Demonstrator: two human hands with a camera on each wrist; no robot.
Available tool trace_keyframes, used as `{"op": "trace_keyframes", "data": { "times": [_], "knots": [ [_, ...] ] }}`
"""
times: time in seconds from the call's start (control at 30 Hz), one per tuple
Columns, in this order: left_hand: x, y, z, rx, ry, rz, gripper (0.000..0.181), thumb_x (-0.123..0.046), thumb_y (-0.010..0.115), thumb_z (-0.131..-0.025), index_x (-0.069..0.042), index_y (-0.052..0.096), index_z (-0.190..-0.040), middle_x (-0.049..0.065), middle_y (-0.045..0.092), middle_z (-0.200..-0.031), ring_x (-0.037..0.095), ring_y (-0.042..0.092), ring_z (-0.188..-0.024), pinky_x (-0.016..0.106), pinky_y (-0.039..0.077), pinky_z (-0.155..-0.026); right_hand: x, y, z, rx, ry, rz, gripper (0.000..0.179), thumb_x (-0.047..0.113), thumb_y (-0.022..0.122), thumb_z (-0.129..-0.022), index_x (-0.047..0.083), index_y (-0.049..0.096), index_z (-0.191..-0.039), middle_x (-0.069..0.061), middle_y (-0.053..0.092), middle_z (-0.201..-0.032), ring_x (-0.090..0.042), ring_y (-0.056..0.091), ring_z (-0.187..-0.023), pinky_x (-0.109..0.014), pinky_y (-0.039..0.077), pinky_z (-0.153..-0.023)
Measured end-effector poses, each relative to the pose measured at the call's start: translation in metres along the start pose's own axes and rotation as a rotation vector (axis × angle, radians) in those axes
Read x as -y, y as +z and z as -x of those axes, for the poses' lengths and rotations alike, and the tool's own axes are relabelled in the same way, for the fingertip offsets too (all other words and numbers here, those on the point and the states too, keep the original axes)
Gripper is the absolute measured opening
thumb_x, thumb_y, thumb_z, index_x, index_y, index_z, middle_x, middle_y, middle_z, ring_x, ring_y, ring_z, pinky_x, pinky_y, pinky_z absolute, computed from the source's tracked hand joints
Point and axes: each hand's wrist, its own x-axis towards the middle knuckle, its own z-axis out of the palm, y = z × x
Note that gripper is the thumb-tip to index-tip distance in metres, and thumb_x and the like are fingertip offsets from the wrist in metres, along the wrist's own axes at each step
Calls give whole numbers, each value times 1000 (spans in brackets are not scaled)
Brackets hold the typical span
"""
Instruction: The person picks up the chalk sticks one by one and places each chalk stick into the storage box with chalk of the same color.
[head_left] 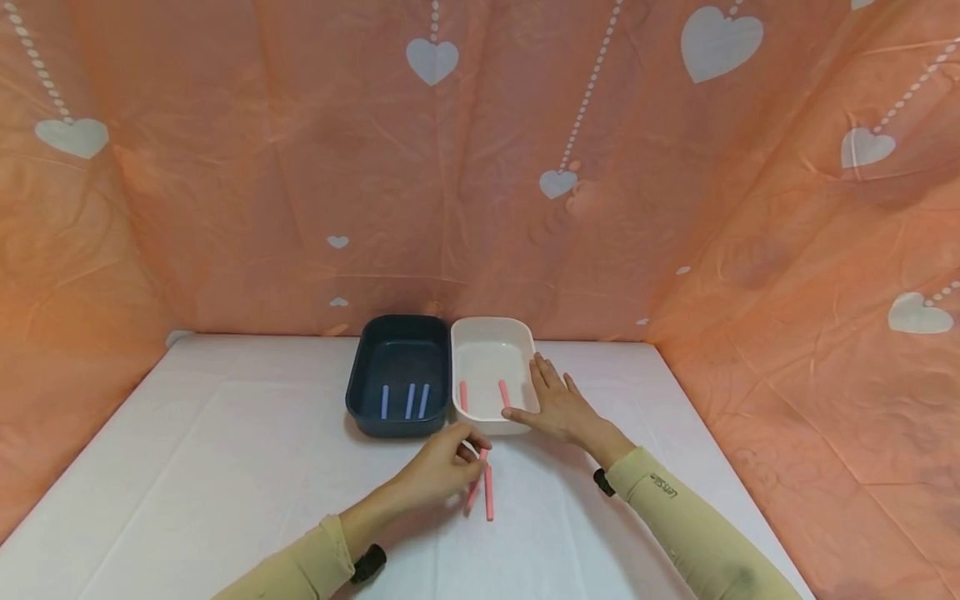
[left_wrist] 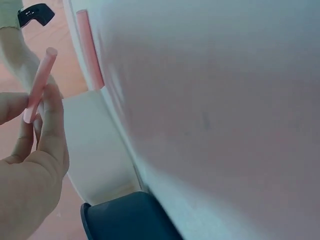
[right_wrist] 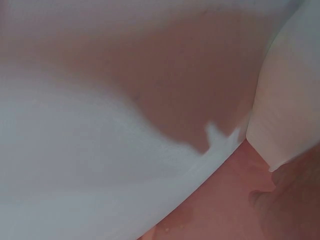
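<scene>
Head view: the left hand [head_left: 442,468] is pinching a pink stick [left_wrist: 41,84]; another stick [head_left: 489,493] is lying just right of it. Beyond, the right hand [head_left: 561,410], fingers spread straight, is resting against the white tray [head_left: 491,354], with two pink sticks [head_left: 504,393] sitting inside.

Small dark lettering [head_left: 663,486] stood on the right sleeve [head_left: 697,529], close to the cuff's edge. It seemed to read "LetsSlim", though the characters were too tiny for the exact spelling to be certain. The orange backdrop cloth [head_left: 300,167] bore printed signs too: pale heart symbols [head_left: 722,43] in various sizes, several of them at the ends of dotted lines.
</scene>
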Motion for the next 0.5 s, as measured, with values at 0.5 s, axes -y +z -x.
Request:
{"op": "trace_keyframes", "data": {
  "times": [0.5],
  "knots": [
    [-17,-11,-20,-183,47,-14,17,-1,69,-95,-5,68,-111,8,62,-112,20,69,-95,24,56,-77,0,-1,1,16,8,-29,114,75,54,-94,-1,7,-165,-15,1,-174,-31,4,-160,-57,6,-127]
  ]
}}
